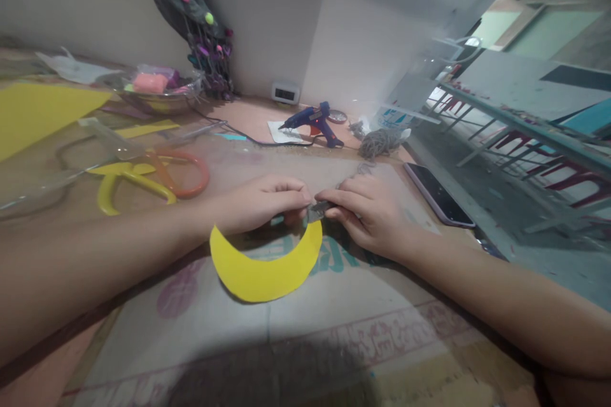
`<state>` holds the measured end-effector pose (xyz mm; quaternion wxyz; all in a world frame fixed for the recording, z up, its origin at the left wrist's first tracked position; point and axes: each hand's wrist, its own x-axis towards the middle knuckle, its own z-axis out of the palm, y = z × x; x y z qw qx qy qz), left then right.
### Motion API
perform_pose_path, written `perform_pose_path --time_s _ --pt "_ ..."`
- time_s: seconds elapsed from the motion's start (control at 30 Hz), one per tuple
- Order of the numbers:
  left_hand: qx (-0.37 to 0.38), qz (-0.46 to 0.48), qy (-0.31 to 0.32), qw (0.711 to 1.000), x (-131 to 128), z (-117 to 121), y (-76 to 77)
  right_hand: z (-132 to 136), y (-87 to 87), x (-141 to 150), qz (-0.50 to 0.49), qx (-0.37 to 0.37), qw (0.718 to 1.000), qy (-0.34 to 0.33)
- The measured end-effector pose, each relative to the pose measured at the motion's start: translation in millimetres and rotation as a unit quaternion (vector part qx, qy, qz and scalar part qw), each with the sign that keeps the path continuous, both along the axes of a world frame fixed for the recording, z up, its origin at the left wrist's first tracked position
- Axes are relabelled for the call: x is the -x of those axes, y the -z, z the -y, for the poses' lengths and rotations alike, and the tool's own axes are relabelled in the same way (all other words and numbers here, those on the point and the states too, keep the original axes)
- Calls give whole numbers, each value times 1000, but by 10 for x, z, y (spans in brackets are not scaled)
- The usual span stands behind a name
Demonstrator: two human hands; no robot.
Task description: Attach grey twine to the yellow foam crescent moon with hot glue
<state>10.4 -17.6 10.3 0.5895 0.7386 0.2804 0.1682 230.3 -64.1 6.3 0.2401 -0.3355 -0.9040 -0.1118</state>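
Observation:
A yellow paper crescent (267, 276) hangs below my hands over the cardboard, points upward. Grey yarn (316, 212) covers its right tip. My left hand (279, 200) is closed in a pinch at that covered tip, its fingertips partly hiding it. From the other side, my right hand (365, 213) pinches the grey yarn between thumb and forefinger, close to the left fingertips. Behind my right hand lies a loose ball of grey yarn (379, 143), with a strand trailing toward the hand.
A blue glue gun (310, 117) rests on white paper at the back. Orange-handled scissors (191, 175) and yellow-handled scissors (109, 194) lie left. A phone (439, 194) sits at the right edge. Printed cardboard (229, 343) covers the table. A bowl (162, 102) holds wrapped clay-like packs.

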Motion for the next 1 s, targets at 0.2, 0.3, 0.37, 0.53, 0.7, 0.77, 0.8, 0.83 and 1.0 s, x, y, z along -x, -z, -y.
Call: perform_pose_path --time_s 0.2,0.3,0.37,0.53,0.7,0.77,0.8,0.83,1.0 --pt "-1 -8 1 1000 2 -5 -3 -1 -18 8 11 -4 1000 4" --pt "2 -8 4 1000 -2 -9 -9 1 -24 18 11 -3 1000 2" --pt "-1 -3 6 1000 -4 -11 -14 7 -32 27 17 -8 1000 4" --pt "-4 -6 3 1000 -5 -3 -24 17 -44 41 30 -25 999 9" --pt "-3 -4 0 1000 -7 4 -26 15 -17 30 9 -4 1000 3" --pt "-3 -2 2 1000 -9 5 -30 13 -4 21 -5 9 1000 -2" --pt "-4 -2 3 1000 -10 5 -33 12 2 16 -10 15 1000 -3" --pt "-6 -2 2 1000 -11 5 -36 11 6 11 -13 20 1000 -2" --pt "-17 -8 3 1000 -12 2 -38 8 10 -4 -13 29 999 -4"
